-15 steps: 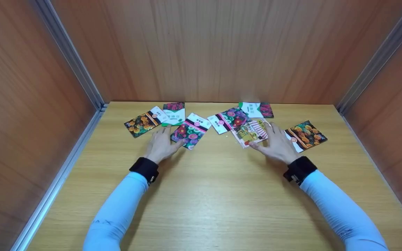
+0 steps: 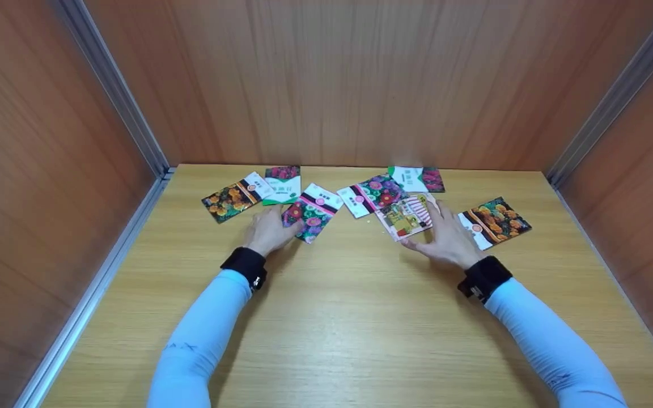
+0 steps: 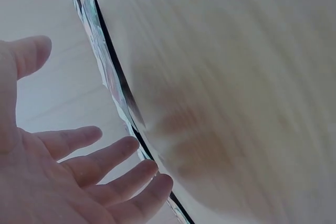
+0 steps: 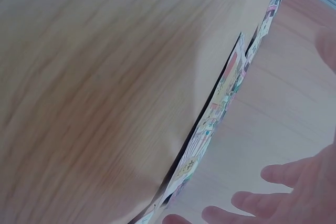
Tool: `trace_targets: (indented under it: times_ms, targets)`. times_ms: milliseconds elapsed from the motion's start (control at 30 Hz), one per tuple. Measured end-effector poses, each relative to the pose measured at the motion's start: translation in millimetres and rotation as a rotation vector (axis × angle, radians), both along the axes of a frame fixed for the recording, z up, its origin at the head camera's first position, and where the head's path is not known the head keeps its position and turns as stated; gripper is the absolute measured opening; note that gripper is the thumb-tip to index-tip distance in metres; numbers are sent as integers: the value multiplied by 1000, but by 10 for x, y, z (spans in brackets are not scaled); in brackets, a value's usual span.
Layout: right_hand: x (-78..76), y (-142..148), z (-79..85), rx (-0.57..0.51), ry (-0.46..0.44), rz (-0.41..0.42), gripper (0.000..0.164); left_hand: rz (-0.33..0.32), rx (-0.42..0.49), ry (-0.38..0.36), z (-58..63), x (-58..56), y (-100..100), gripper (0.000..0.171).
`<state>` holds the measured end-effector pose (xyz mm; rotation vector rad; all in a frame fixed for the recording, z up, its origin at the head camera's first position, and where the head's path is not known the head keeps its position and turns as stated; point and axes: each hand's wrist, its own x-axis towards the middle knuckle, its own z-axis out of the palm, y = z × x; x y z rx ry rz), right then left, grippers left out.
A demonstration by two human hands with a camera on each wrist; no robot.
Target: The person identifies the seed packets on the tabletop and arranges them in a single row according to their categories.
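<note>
Seven seed packets strewn along far edge of table point(image 2: 326, 317), wood walls on three sides. Orange packet point(image 2: 229, 198) and green packet point(image 2: 282, 183) far left, purple packet point(image 2: 373, 194) mid, another orange one point(image 2: 495, 220) far right.

Left hand point(image 2: 268, 231) palm down, fingers loose and spread — tips touching pink packet point(image 2: 310, 212).

Right hand point(image 2: 446, 235) flat, fingers straight — resting at edge of striped packet point(image 2: 407, 216), gripping nothing.
</note>
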<state>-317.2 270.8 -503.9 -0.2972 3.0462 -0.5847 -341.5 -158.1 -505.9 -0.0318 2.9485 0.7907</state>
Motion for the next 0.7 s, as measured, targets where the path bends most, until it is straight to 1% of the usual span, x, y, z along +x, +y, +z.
trace_targets:
  times_ms: [133, 300, 367, 533, 567, 633, 700]
  targets:
    - [12, -14, -12, 10, -8, 0, 130, 34, -8, -30, -7, -38, 51, 91]
    - [16, -42, -20, 15, -20, 8, 128, 75, -61, -32, -14, -103, 133, 88]
    - [13, -59, -21, 16, -27, 9, 128, 90, -99, -29, -18, -132, 174, 92]
    - [16, -113, -19, 5, -29, 19, 127, 121, -198, -38, -43, -202, 288, 114]
    - [17, -126, -20, 2, -28, 25, 126, 126, -216, -41, -53, -214, 305, 115]
    - [23, -151, -20, 0, -24, 42, 126, 134, -248, -43, -71, -231, 330, 114]
    - [23, -170, -26, 1, -9, 63, 126, 144, -259, -37, -88, -241, 341, 107]
